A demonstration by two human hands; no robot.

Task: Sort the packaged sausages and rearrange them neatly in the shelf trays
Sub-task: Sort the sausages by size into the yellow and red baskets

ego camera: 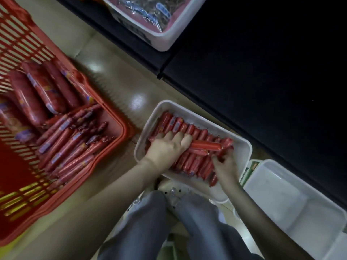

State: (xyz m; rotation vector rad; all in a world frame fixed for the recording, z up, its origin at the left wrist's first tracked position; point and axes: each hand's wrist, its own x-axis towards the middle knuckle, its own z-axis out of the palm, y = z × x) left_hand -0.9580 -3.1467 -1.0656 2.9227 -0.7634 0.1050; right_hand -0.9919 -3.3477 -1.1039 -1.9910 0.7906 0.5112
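Resting on the floor (116, 81) just in front of your knees in grey trousers (150, 222), the white tray (240, 152) holds a packed row of thin red sausages (189, 128) lying side by side across its width. One loose sausage (206, 145) lies crosswise on top of that row, pointing toward the tray's right end.

Your left hand (165, 149) sits on the left half of the row, knuckles up, its fingers curled over the near end of the loose sausage and gripping it. Your right hand (225, 166) reaches in from the near right side, fingers bent down among the sausage ends by the tray's right end. The blur keeps you from telling whether they pinch one or only press on them.

To your left stands a red basket (124, 132) with slatted walls. It holds thick sausages (37, 91) at its far side and a heap of thin packaged sausages (69, 143) nearer the corner beside the tray.

At your right, a second white tray (281, 194) sits beside the first. A dark shelf (262, 72) runs beyond both, and on it a third white tray (163, 40) carries clear packets with blue labels.
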